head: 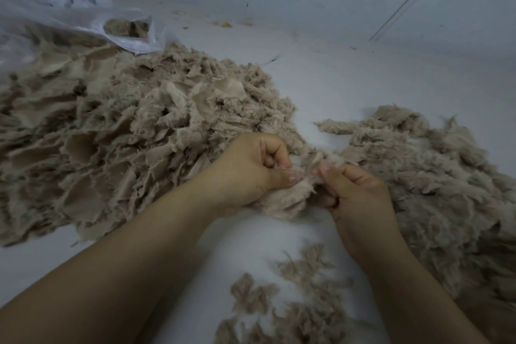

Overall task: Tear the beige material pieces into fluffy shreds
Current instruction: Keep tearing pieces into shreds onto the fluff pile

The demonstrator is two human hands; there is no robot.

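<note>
Both hands work one beige material piece [290, 198] held just above the pale counter [245, 243]. The left hand [251, 173] has its fingers curled around the piece's left end, thumb pressed along the fluffy top. The right hand [357, 193] pinches the right end between thumb and curled fingers, the two thumbs nearly touching. To the left of the held piece lies a large heap of untorn pieces [111, 131], showing flat woven backing among the pile. To its right spreads a mound of fluffy shreds [435, 181]. Nearer the person than the held piece lie scattered tufts [296, 299]. Beyond the large heap, a clear plastic bag [83, 14] contains more beige material.
</note>
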